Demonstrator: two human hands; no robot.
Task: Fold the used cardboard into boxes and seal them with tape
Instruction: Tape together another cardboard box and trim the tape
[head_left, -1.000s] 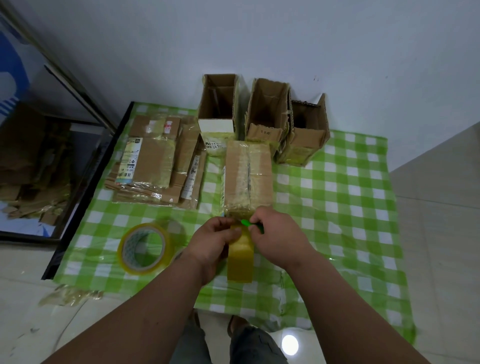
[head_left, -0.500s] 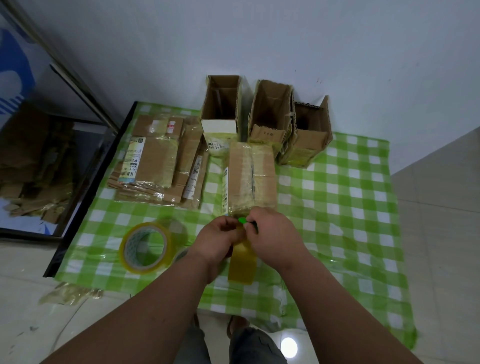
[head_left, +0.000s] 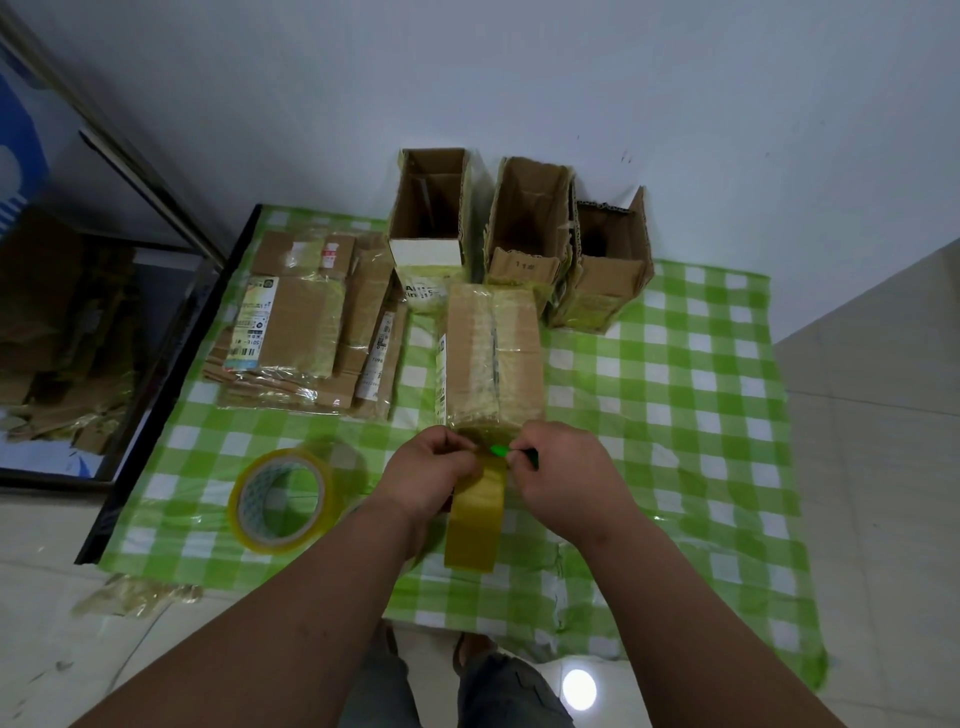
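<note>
Yellow tape (head_left: 475, 519), both hands: L hand (head_left: 431, 475), R hand (head_left: 563, 478).

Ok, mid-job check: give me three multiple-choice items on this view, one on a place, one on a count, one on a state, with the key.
1. Where does the spare tape roll lie?
A. inside an open box
B. on the checked cloth, left of the hands
C. on the flat cardboard stack

2. How many open boxes stand by the wall?
A. three
B. one
C. five

3. What does the right hand hold?
A. nothing
B. a tape roll
C. a green tool

Key: 1 B, it lies on the cloth beside the left hand. 2 A, three stand open-topped. 3 C, fingers pinch it at the tape strip.
</note>
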